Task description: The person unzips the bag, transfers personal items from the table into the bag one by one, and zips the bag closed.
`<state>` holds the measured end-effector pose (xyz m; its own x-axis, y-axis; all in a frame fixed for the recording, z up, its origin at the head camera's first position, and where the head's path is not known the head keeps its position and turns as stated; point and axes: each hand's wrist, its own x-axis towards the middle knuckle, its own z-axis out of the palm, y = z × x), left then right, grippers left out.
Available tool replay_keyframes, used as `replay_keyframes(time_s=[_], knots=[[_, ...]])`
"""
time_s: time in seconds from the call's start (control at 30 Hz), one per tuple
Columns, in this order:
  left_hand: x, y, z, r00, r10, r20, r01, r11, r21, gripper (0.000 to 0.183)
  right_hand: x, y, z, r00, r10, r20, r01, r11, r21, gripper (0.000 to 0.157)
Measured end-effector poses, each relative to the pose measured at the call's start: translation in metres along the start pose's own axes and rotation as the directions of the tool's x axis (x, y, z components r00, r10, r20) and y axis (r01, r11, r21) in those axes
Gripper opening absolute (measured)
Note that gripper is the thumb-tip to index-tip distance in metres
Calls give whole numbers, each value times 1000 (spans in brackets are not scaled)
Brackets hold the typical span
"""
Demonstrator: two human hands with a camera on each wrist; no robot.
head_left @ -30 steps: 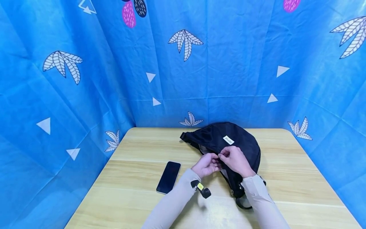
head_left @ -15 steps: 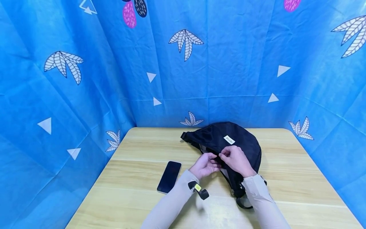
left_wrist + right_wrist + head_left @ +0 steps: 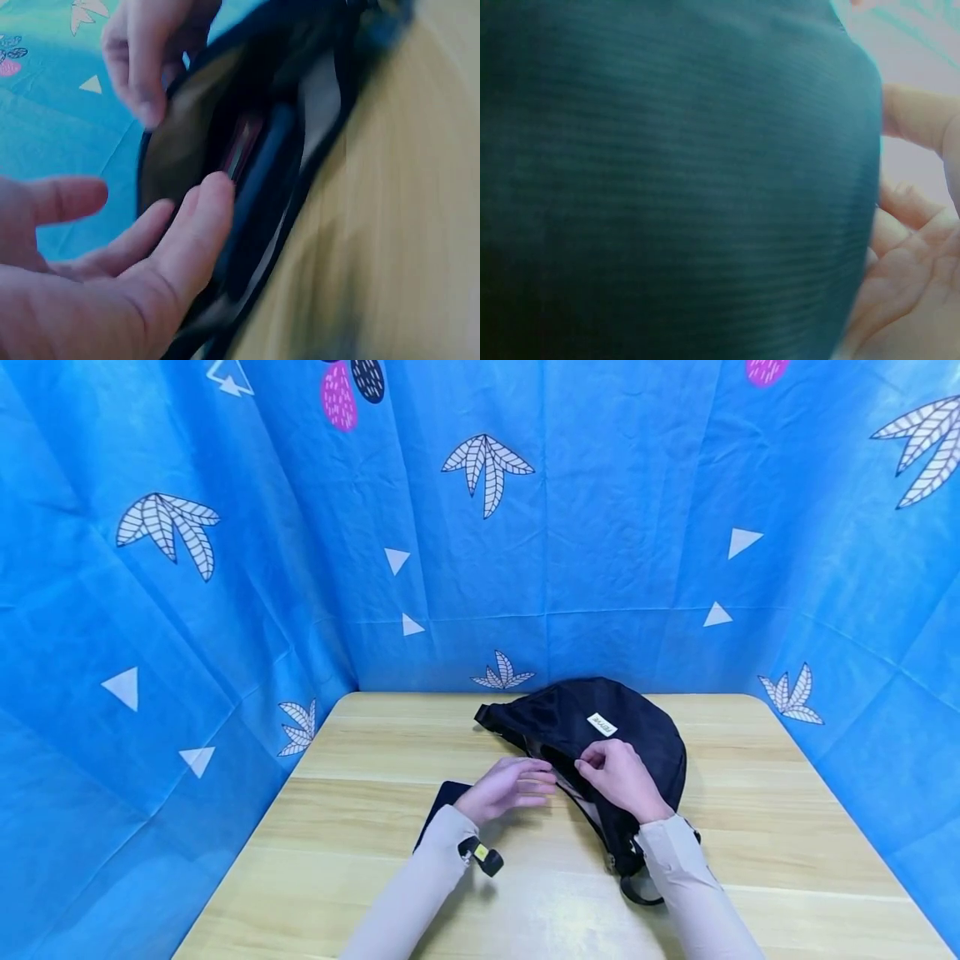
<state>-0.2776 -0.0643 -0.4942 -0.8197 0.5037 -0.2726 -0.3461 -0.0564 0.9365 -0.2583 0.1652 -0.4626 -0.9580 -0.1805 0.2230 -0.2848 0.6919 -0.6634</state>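
A black waist bag [image 3: 645, 731] with a small white label lies on the table, its mouth gaping toward the front left. My right hand [image 3: 621, 779] pinches the upper rim of that mouth. Just out from the opening, my left hand [image 3: 508, 789] holds nothing, its fingers stretched toward the bag. Inside the bag, the left wrist view shows a dark reddish item [image 3: 244, 146] beside a dark blue one [image 3: 259, 176]; their kinds are unclear. Dark fabric of the bag [image 3: 675, 180] fills most of the right wrist view, with part of my right hand [image 3: 907, 285] at its edge.
A smartphone [image 3: 435, 810] lies on the wooden table [image 3: 337, 852], left of the bag and partly hidden by my left forearm. A blue patterned curtain [image 3: 615, 527] stands behind and on both sides. A black strap loop [image 3: 640, 900] hangs at the bag's near end.
My left hand has drawn back from the bag's mouth to the left, its fingers straightening and its forearm now covering much of the phone. The right hand keeps its hold on the rim.
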Motion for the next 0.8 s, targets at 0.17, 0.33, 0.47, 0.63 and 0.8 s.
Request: replay_keyframes(time_s=[0.17,0.33,0.47,0.63,0.8], knots=[[-19,7,-24,998,50,-38,-37,961,276,46,0,1,-1,1000,1,13,-2,1000,18,9],[-38,7,-50,977,171,-125,-81,846,528,45,0,2,-1,1000,2,19,-2,1000,21,10],[-48,6,-70,940,268,-210,-55,728,684,41,0,2,-1,1000,8,20,-9,1000,17,10],[-63,5,-87,879,358,-316,36,611,791,37,0,1,0,1000,11,20,-11,1000,18,10],[-77,2,-98,836,395,-381,126,538,834,41,-1,2,-1,1000,11,22,-11,1000,18,10]])
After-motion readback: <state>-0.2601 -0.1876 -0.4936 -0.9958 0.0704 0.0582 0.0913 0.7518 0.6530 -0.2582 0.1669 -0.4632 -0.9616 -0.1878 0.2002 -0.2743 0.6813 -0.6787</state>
